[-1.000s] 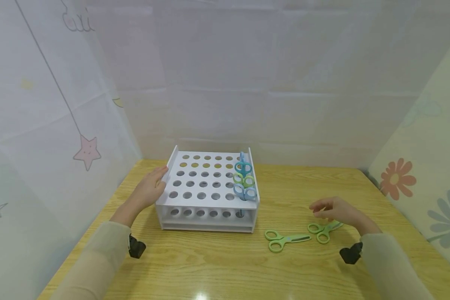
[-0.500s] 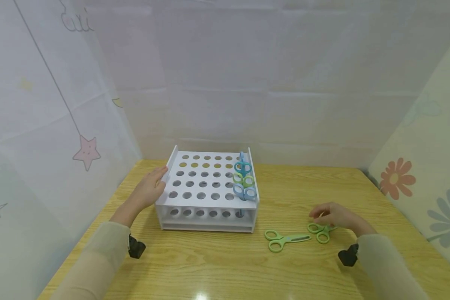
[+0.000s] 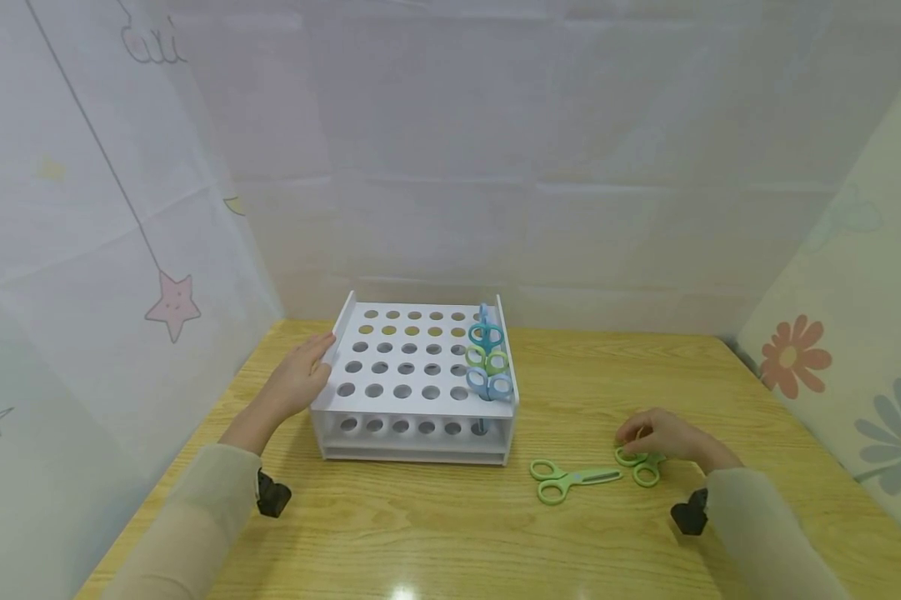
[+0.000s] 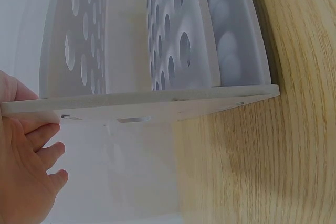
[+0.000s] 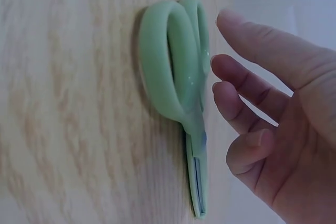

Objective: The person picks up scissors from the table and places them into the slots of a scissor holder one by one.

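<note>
My left hand (image 3: 296, 379) grips the left side panel of a white rack (image 3: 412, 406), its thumb and fingers on opposite faces of the panel in the left wrist view. Over a pair of light green scissors (image 5: 153, 66) lying on the table, my right hand (image 3: 668, 435) hovers with loosely bent fingers. In the right wrist view its fingertips are close beside the handle loops, with a gap between. A second pair of green scissors (image 3: 568, 479) lies to the left, blades pointing right.
Several scissors stand handles up in the rack's right column, among them a light blue pair (image 3: 488, 387), a green pair (image 3: 488, 361) and a teal pair (image 3: 486, 337). The wooden table (image 3: 420, 533) meets fabric walls behind and at both sides.
My right hand has moved down and slightly left, onto the right-hand green scissors, covering their blades in the head view. The left hand keeps its grip on the rack.
</note>
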Demonstrator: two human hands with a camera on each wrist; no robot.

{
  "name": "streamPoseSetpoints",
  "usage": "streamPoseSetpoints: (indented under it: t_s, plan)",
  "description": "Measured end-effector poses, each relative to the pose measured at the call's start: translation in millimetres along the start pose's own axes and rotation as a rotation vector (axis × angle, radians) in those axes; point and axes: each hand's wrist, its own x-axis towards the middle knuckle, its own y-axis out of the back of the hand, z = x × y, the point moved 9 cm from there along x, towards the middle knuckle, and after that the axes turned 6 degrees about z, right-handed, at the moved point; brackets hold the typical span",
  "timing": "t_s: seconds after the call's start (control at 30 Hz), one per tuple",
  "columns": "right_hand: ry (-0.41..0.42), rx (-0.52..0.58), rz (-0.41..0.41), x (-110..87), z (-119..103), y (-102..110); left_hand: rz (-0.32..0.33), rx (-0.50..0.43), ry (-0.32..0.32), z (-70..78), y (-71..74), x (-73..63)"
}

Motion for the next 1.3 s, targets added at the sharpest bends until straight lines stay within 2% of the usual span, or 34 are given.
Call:
streamPoseSetpoints:
  t_s: [0.37, 0.7, 0.97, 1.3]
  plan:
    - [-0.055, 0.032, 0.013, 1.8, 15.5, -6.4, 0.007, 0.002, -0.016, 0.8, -0.2, 0.4]
    - [-0.074, -0.005, 0.051, 4.9, 19.2, -3.7, 0.005, -0.002, -0.011, 0.7, -0.9, 0.7]
    - [-0.034, 0.011, 0.041, 6.9, 13.9, 2.4, -0.003, -0.012, -0.002, -0.3, -1.8, 1.0]
    - [-0.082, 0.006, 0.123, 6.9, 3.9, 26.1, -0.007, -0.018, 0.004, -2.4, -3.2, 0.9]
